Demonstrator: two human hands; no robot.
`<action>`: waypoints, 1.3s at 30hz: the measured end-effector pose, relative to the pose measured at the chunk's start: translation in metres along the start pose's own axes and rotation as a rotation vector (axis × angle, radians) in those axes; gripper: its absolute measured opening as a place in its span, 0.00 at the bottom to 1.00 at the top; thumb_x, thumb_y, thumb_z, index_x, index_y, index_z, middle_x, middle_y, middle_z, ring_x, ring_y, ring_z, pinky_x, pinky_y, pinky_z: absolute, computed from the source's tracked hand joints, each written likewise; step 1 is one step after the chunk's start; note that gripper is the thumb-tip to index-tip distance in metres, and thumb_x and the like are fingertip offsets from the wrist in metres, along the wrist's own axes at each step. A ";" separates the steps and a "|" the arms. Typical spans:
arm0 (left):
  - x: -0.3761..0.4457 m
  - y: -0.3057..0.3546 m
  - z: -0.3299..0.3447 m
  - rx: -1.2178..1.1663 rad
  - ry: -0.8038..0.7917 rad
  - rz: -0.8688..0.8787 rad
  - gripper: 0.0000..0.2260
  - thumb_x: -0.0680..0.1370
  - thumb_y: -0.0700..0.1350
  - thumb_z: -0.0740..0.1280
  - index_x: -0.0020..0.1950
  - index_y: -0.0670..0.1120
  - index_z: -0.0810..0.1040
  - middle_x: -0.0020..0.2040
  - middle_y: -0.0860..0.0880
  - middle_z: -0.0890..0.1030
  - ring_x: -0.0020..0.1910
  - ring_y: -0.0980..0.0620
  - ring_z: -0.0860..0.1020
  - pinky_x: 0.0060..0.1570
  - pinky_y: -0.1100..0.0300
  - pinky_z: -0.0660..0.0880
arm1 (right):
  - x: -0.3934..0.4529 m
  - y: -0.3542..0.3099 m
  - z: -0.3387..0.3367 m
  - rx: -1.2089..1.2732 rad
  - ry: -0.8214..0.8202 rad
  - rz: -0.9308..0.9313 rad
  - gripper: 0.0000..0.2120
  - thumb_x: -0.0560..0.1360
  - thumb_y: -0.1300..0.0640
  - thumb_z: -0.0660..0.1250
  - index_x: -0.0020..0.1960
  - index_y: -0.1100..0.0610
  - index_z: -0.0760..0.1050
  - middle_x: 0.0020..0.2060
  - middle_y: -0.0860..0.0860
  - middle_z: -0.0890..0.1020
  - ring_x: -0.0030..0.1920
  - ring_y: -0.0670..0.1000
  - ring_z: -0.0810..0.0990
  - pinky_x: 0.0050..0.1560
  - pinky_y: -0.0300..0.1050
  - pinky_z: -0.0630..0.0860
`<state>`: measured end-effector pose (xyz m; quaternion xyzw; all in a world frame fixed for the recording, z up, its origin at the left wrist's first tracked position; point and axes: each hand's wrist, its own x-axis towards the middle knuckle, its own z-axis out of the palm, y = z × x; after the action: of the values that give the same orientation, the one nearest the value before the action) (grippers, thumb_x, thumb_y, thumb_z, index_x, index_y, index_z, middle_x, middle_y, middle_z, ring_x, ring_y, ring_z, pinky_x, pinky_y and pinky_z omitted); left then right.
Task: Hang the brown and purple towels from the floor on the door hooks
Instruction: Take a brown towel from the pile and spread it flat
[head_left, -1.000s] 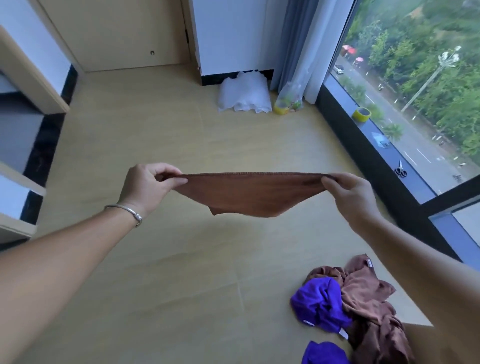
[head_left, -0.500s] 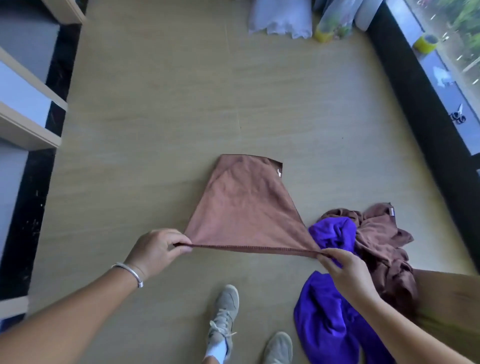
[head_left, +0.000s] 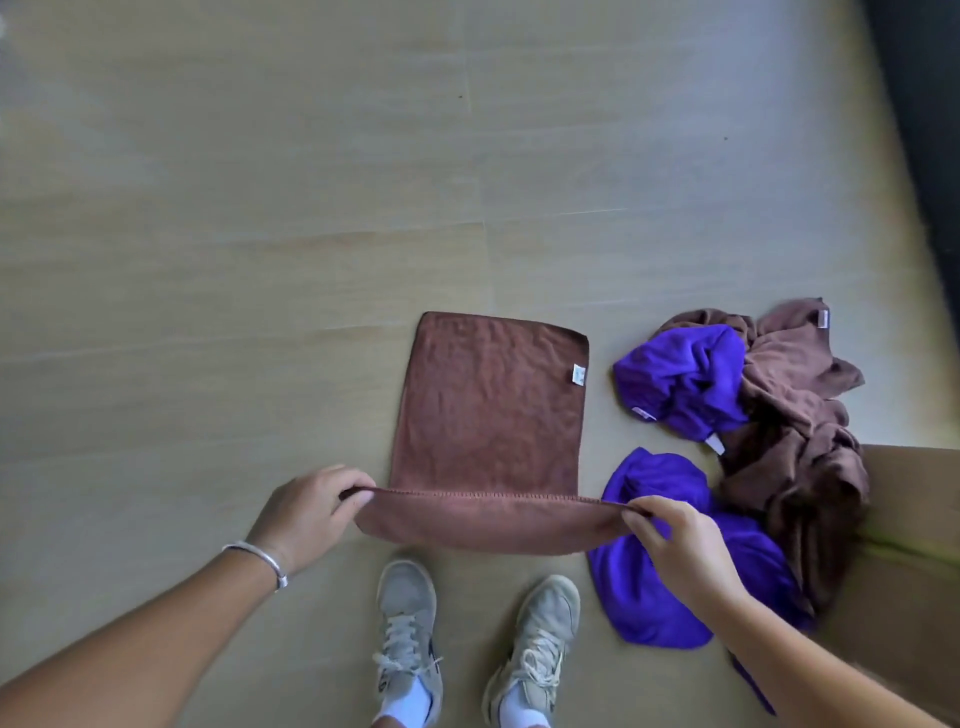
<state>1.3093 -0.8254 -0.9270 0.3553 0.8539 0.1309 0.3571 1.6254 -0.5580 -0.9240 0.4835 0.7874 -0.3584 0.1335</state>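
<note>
The left hand (head_left: 311, 512) and right hand (head_left: 675, 540) each pinched a near corner of the brown towel (head_left: 488, 410). Its held edge ran left to right between the grips, both equally close; the rest lay flat on the floor (head_left: 260, 260), stretching away. Half a second earlier it hung slanted and narrower; now it lay spread square.

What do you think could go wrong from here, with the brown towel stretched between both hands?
The left hand and right hand pinch only the near corners of the brown towel, so a corner could slip when lifted. The purple towel lies right beside the shoes and could be stepped on. No door hooks are in view.
</note>
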 end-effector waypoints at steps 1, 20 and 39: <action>0.016 -0.003 0.005 0.001 0.017 0.003 0.03 0.76 0.45 0.70 0.47 0.52 0.82 0.44 0.56 0.82 0.44 0.51 0.80 0.42 0.58 0.73 | 0.014 0.000 0.007 0.016 0.026 -0.003 0.02 0.75 0.53 0.70 0.46 0.48 0.81 0.39 0.41 0.82 0.44 0.46 0.80 0.46 0.46 0.76; 0.389 -0.055 0.084 0.297 0.098 -0.022 0.04 0.76 0.51 0.68 0.49 0.56 0.81 0.51 0.53 0.82 0.52 0.48 0.78 0.49 0.56 0.75 | 0.380 0.031 0.109 -0.132 0.290 -0.026 0.07 0.76 0.49 0.66 0.48 0.50 0.81 0.46 0.52 0.84 0.49 0.58 0.80 0.46 0.47 0.75; 0.417 -0.059 0.087 0.392 0.081 0.095 0.07 0.74 0.54 0.71 0.49 0.54 0.77 0.49 0.51 0.79 0.53 0.47 0.76 0.47 0.58 0.70 | 0.436 0.033 0.084 -0.312 0.002 -0.197 0.11 0.66 0.51 0.77 0.45 0.48 0.77 0.41 0.50 0.79 0.46 0.54 0.77 0.46 0.46 0.75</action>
<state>1.1351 -0.5780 -1.2325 0.4525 0.8589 -0.0068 0.2399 1.4254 -0.3165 -1.2402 0.3777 0.8771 -0.2429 0.1704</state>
